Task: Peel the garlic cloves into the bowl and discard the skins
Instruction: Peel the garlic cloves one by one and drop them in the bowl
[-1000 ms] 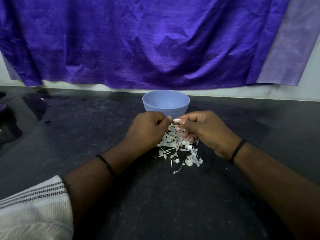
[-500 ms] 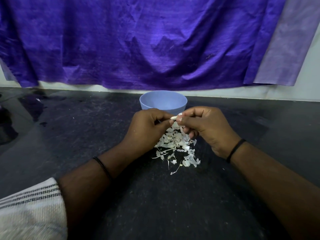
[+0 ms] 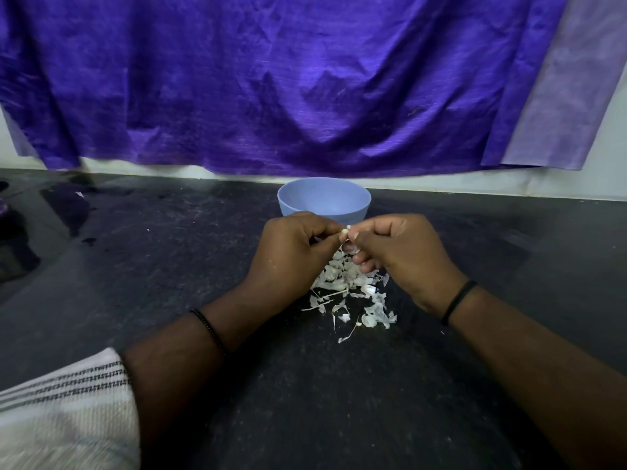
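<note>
Both grips pinch one garlic clove (image 3: pixel 345 233): the left hand (image 3: pixel 294 247) and right hand (image 3: pixel 398 247) meet fingertip to fingertip, just in front of the blue bowl (image 3: pixel 324 198). Compared with a moment ago, the hands have lifted slightly and a thin strip of skin now trails down from the clove, so this peel is likely nearly off. Pale and mostly hidden, the clove hangs above the skins (image 3: pixel 349 293) heaped on the dark desk (image 3: pixel 169 266).

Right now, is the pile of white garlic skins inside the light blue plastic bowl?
No, the pile of white garlic skins lies on the dark countertop in front of the light blue plastic bowl.
</note>
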